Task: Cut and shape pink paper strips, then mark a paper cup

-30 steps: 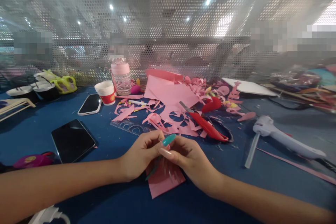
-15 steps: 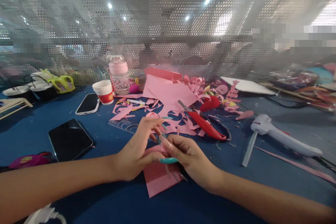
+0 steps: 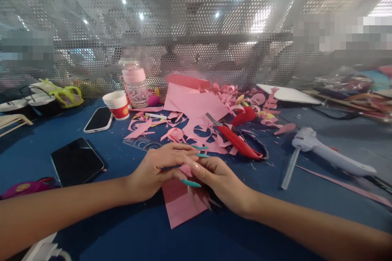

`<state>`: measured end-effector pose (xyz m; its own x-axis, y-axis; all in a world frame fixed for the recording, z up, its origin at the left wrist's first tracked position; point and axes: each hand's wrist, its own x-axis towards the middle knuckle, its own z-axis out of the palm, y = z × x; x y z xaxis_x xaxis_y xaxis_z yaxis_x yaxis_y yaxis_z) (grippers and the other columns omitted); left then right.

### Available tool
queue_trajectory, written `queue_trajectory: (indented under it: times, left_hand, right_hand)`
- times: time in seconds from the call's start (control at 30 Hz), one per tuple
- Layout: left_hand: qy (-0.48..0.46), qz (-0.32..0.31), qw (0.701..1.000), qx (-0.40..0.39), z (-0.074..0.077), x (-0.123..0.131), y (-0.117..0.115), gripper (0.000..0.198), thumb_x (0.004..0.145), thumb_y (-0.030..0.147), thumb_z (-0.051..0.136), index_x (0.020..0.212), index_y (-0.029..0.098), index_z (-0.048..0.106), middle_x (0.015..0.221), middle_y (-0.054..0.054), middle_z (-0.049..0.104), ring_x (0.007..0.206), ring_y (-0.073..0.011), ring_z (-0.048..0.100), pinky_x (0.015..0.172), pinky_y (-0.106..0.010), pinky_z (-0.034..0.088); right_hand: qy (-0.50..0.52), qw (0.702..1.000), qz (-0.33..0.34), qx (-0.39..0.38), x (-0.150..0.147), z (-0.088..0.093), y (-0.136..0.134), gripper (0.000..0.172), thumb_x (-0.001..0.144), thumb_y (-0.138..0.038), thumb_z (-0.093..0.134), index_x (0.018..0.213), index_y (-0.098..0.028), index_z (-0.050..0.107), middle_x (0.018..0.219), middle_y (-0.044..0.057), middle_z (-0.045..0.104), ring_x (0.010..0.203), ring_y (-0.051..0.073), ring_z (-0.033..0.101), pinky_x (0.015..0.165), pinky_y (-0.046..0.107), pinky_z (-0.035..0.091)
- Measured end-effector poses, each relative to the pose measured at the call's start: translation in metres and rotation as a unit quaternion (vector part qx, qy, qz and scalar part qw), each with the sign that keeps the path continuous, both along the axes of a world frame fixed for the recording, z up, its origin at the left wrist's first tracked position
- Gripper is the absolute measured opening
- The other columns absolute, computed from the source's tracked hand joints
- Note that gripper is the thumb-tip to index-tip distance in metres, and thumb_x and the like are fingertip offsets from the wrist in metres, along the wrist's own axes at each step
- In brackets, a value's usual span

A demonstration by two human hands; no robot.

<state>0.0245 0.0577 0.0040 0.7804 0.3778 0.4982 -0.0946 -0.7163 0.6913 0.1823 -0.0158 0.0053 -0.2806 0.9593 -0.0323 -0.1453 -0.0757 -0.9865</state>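
Observation:
My left hand [image 3: 157, 169], with long turquoise nails, meets my right hand [image 3: 222, 181] in front of me. Their fingers are closed together around a small pink piece of paper [image 3: 185, 169], mostly hidden by the fingers. A folded pink paper sheet [image 3: 180, 208] shows just under the hands; whether it joins the piece in the fingers I cannot tell. Thin pale pointed shapes, perhaps nails, stick out below my right hand. Close beyond the fingers lie pink paper offcuts [image 3: 191, 128] and a clear stencil ruler [image 3: 139, 143].
A red-handled cutter [image 3: 237, 140] lies past my right hand; a glue gun [image 3: 333, 157] with a glue stick is at the right. Left are two phones [image 3: 78, 163], paper cups [image 3: 118, 106] and a pink-lidded bottle [image 3: 134, 85]. A perforated metal screen [image 3: 190, 20] stands behind.
My left fingers have come down and closed in over the right fingertips, covering more of the pink piece. The whole view has shifted slightly.

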Motion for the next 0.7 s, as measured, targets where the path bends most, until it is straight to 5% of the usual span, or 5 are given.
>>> queue_trajectory:
  times: [0.3, 0.53, 0.7]
  left_hand:
    - [-0.021, 0.025, 0.999, 0.007, -0.003, -0.001, 0.000, 0.026, 0.081, 0.025, 0.057, 0.106, 0.026, 0.064, 0.107, -0.004, 0.067, 0.104, -0.0187, 0.059, 0.092, -0.034, 0.045]
    - [-0.001, 0.004, 1.000, 0.013, -0.003, 0.001, 0.001, 0.031, 0.081, 0.026, 0.057, 0.112, 0.027, 0.059, 0.110, -0.004, 0.065, 0.107, -0.0195, 0.057, 0.093, -0.035, 0.045]
    - [-0.022, -0.025, 0.999, 0.028, -0.003, 0.002, 0.001, 0.031, 0.083, 0.030, 0.053, 0.113, 0.026, 0.059, 0.111, -0.005, 0.064, 0.109, -0.0195, 0.056, 0.095, -0.036, 0.044]
  right_hand:
    - [-0.027, 1.000, 0.012, 0.002, 0.001, -0.003, 0.005, 0.037, 0.073, -0.047, 0.059, 0.062, -0.012, 0.055, 0.045, -0.005, 0.051, 0.029, 0.000, 0.032, 0.028, 0.013, 0.023]
    - [-0.014, 0.995, 0.090, -0.031, 0.010, -0.002, 0.011, 0.032, 0.068, -0.042, 0.066, 0.060, -0.014, 0.053, 0.042, -0.010, 0.044, 0.027, 0.000, 0.028, 0.025, 0.014, 0.020]
    - [-0.007, 0.997, 0.079, -0.017, 0.009, -0.004, 0.012, 0.033, 0.067, -0.043, 0.066, 0.061, -0.014, 0.052, 0.043, -0.010, 0.042, 0.029, 0.000, 0.027, 0.027, 0.015, 0.019]
